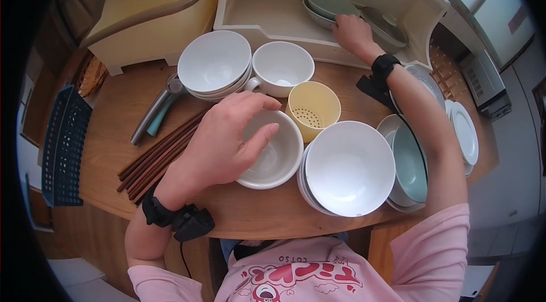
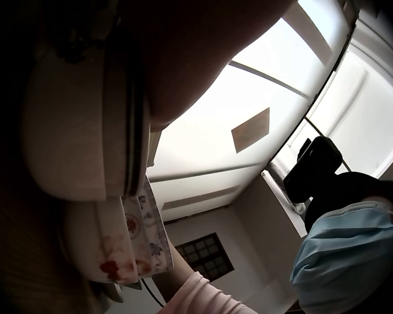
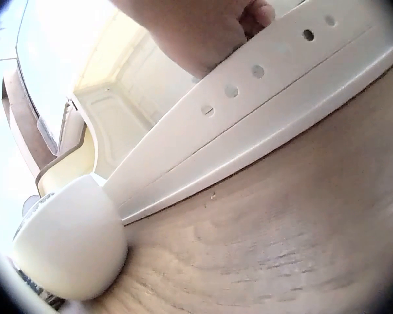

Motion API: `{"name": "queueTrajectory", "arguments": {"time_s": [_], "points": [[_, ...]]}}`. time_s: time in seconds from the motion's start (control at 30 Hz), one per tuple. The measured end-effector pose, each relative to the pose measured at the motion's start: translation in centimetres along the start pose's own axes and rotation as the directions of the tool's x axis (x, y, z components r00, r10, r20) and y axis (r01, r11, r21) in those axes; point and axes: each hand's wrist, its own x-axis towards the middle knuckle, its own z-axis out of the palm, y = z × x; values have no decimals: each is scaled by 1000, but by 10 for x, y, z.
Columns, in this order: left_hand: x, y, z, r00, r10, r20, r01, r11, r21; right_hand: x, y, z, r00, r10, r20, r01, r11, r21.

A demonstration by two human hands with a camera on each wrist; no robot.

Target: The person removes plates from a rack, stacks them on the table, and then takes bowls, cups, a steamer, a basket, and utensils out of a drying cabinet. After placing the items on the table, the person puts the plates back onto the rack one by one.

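Observation:
In the head view, my left hand point(image 1: 224, 137) is spread over a deep off-white bowl point(image 1: 273, 157), thumb and fingers apart and nothing between them. My right hand point(image 1: 355, 34) reaches over the front wall of a cream plastic rack point(image 1: 273, 15). Its curled fingers grip the near right edge of a green dish point(image 1: 330, 3), which overlaps a pale bowl inside the rack. From the right wrist, the rack's front wall point(image 3: 249, 111) hides most of that hand and the whole dish. A pale bowl with dark bands point(image 2: 72, 124) fills the left wrist view's left side.
White bowl stacks point(image 1: 213, 60) point(image 1: 350, 168), a white mug point(image 1: 282, 66) and a yellow perforated cup point(image 1: 313, 108) crowd the wooden table. Brown chopsticks point(image 1: 156, 160) lie left. Under my right forearm sit a light-green bowl point(image 1: 409, 162) and plates point(image 1: 465, 131). A blue basket point(image 1: 65, 148) stands at the left edge.

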Motion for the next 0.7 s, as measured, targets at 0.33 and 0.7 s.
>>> {"name": "queueTrajectory", "arguments": {"time_s": [0.33,0.7], "points": [[0,1,2,1000,1,-15,-1,1000,-22,-13,-9,-70,997,-52,64,45,993,107],[1,2,4,1000,10,-22,-11,1000,-14,-127,3,-180,803,-314,506,145,927,345]]}}
